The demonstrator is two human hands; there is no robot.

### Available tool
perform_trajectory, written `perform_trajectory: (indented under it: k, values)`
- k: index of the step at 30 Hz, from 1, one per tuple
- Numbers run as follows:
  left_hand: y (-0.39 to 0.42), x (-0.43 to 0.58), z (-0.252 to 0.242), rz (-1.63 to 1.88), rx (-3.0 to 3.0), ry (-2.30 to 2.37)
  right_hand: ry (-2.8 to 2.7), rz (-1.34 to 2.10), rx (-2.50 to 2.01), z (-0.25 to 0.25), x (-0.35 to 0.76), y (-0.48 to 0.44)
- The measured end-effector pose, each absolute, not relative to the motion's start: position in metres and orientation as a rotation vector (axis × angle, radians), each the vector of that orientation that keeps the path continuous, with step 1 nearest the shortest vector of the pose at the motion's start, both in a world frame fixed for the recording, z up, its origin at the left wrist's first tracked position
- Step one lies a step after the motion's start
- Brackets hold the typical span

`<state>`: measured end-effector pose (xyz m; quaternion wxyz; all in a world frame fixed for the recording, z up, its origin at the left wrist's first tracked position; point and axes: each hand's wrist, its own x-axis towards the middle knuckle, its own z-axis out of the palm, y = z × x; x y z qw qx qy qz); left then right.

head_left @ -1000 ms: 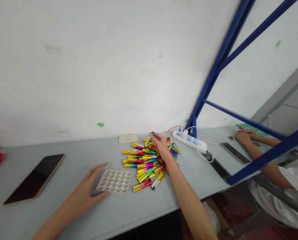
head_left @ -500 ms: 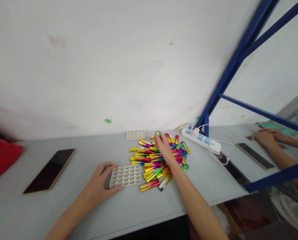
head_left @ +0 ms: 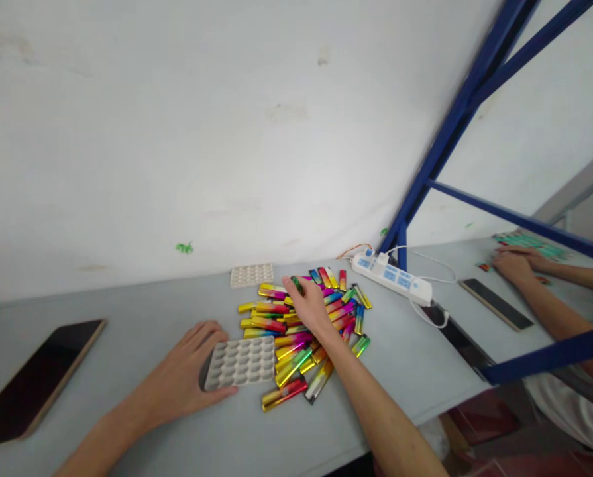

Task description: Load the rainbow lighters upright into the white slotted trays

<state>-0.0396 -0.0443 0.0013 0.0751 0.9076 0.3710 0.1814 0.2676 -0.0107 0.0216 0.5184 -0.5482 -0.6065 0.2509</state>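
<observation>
My left hand (head_left: 191, 374) curls around the left end of a white tray (head_left: 241, 363) with rows of small cells, fingers behind it and thumb along its near edge. The cells that show look bare. To the right lies a heap of shiny lighters (head_left: 293, 368) in yellow, red, purple, green and blue. Over the far part of this heap is my right hand (head_left: 310, 308), closed on a green lighter (head_left: 297, 285) whose end shows between thumb and fingers; the rest is hidden in the hand.
A second white tray (head_left: 251, 275) lies by the wall. At left rests a dark phone (head_left: 32, 384). A white power strip (head_left: 391, 277) with cables lies beside a blue metal frame (head_left: 415, 199). Beyond it are another person's hands (head_left: 517, 265) and a dark flat device (head_left: 495, 303).
The view has shifted, so most things sit farther left in the picture. My right hand, still around the green lighter, is slightly nearer to me. My left hand keeps hold of the tray.
</observation>
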Motion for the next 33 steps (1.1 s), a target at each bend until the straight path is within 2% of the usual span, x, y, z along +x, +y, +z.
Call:
perform_trajectory:
  k: [12, 23, 28, 33]
  values:
    - [-0.047, -0.058, 0.008, 0.560, 2.803, 1.109, -1.277, 0.486, -1.479, 0.011, 0.270, -0.002]
    - [-0.038, -0.075, 0.003, 0.659, 2.700, 1.220, -1.313, 0.454, -1.375, 0.011, 0.270, -0.003]
    - [-0.046, -0.051, -0.013, 0.686, 2.651, 1.229, -1.480, 0.635, -1.222, 0.010, 0.265, -0.009]
    - [-0.056, -0.029, -0.017, 0.636, 2.603, 1.310, -1.822, 0.412, -1.153, 0.021, 0.250, -0.023]
